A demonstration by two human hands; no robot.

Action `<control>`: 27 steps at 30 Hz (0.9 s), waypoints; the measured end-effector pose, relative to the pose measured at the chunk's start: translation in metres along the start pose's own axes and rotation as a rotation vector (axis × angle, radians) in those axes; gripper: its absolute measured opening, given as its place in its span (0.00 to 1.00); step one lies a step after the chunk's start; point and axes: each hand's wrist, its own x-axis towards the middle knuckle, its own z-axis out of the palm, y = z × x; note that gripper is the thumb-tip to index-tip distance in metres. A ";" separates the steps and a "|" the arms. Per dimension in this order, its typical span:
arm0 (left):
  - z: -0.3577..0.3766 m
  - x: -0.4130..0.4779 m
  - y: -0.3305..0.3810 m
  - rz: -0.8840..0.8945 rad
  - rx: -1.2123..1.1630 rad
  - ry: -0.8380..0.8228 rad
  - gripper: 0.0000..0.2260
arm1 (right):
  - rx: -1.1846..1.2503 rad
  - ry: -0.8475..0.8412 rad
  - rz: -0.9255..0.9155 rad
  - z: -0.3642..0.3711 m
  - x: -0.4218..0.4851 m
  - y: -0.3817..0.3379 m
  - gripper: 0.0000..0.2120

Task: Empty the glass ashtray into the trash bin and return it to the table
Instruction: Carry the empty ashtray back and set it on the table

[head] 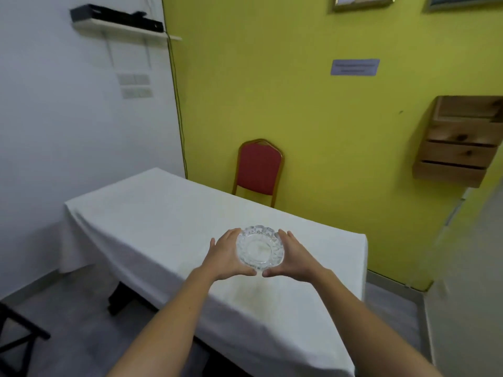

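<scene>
A round cut-glass ashtray [260, 247] is held between both hands over the table [152, 213], which is covered with a white cloth. My left hand [227, 255] cups its left side and my right hand [295, 258] cups its right side, with the thumbs almost meeting below it. The ashtray's bowl looks clear, with nothing visible inside. I cannot tell whether it rests on the cloth or hangs just above it. No trash bin is in view.
A red chair [258, 170] with a gold frame stands against the yellow wall behind the table. A wooden wall rack [460, 142] hangs at the right. A dark folding frame [16, 338] stands on the floor at the lower left. The cloth has a faint yellowish stain [245, 292].
</scene>
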 end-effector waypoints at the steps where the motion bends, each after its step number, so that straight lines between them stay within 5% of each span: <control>1: -0.013 0.000 -0.015 -0.008 0.014 0.006 0.50 | 0.008 0.010 -0.016 0.011 0.013 -0.014 0.46; 10: -0.085 0.016 -0.108 -0.081 0.115 0.020 0.50 | 0.029 -0.036 -0.043 0.072 0.092 -0.092 0.48; 27: -0.073 0.136 -0.221 -0.137 0.154 -0.145 0.50 | 0.004 -0.134 0.085 0.146 0.239 -0.070 0.53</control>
